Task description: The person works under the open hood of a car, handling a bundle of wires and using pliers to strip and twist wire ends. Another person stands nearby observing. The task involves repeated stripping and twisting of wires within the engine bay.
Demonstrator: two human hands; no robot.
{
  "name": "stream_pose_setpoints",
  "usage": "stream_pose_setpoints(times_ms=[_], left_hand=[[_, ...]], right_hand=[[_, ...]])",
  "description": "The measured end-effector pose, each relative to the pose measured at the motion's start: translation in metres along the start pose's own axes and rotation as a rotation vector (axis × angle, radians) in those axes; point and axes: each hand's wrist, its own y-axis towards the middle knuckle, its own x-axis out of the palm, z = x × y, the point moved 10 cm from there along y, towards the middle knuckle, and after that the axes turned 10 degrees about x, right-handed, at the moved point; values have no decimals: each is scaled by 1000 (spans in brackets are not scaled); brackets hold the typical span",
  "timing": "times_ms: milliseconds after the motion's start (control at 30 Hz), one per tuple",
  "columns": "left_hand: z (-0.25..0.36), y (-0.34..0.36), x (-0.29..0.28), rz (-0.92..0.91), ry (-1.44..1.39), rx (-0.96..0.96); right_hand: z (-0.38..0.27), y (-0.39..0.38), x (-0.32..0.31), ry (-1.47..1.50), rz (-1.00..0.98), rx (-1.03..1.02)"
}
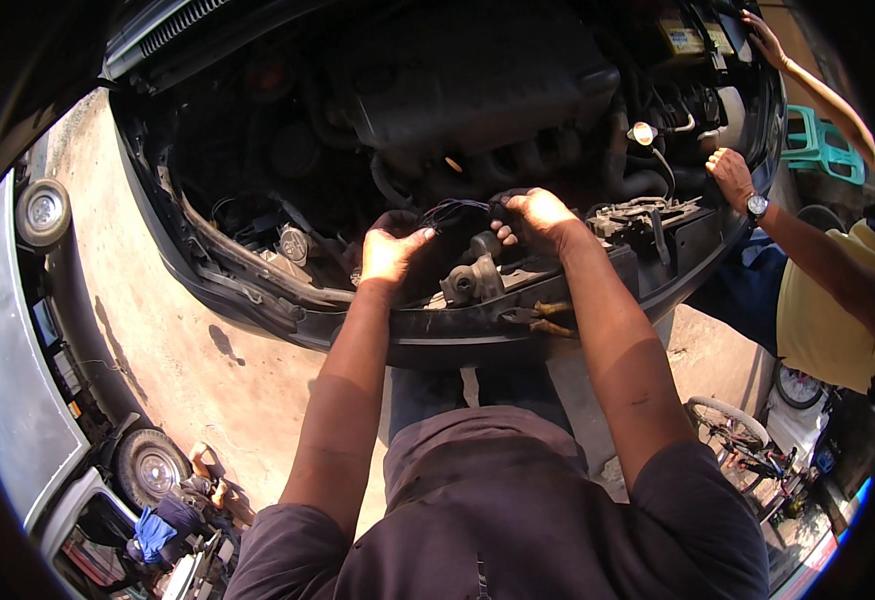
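Note:
My left hand and my right hand are over the front of an open car engine bay, both closed on a thin dark wire bundle stretched between them; the right fingers grip its end at a small dark connector. Just below them sits a dusty metal and plastic fitting. Yellow-handled pliers lie on the black front edge beneath my right forearm. The large dark engine cover is above my hands.
A co-worker stands at the right, hands on the car's side, near a battery. Teal stools and bicycles are at the right. A grey vehicle stands left; another person is at lower left.

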Motion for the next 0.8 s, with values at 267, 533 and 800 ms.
stream_pose_setpoints(times_ms=[267,533,800], left_hand=[[-18,-3,-2,99,-221,-266],[-29,-3,1,117,-284,-347],[-30,-3,2,101,-281,-346]], right_hand=[[4,-1,8,-16,-29,34],[5,-4,10,-117,-10,62],[7,-1,9,-155,10,73]])
